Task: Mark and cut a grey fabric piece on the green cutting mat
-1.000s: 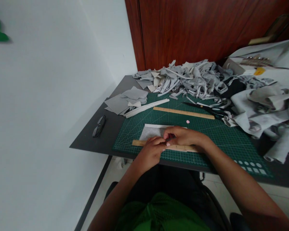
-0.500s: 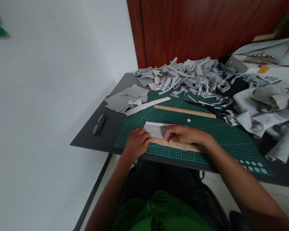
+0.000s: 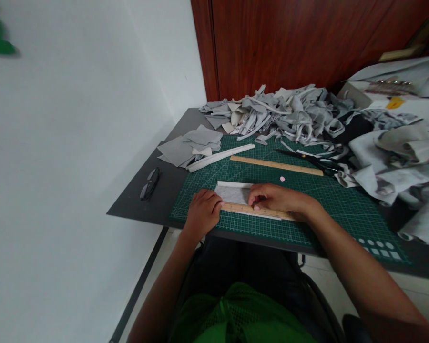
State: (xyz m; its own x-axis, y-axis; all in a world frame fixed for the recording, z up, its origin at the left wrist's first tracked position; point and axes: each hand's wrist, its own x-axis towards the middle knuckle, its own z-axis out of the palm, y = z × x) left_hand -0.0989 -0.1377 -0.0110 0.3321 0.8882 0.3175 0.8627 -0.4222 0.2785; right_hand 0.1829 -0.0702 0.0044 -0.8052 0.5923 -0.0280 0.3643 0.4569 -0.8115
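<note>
We've got L hand (image 3: 202, 213) + R hand (image 3: 277, 199) flat, fingers spread, pinning ruler (image 3: 259, 212) on fabric (image 3: 233, 194); fabric prob thin, floppy, so press ruler mid-span.

Wooden rulers: 2, one (image 3: 257, 211) under the hands, one (image 3: 276, 165) farther back
Scissors (image 3: 312, 159): 1 pair
Glasses (image 3: 149, 183): 1 pair
Cutting mat (image 3: 329, 205): 1
Hands: 2, left (image 3: 202, 213), right (image 3: 275, 197)
</note>
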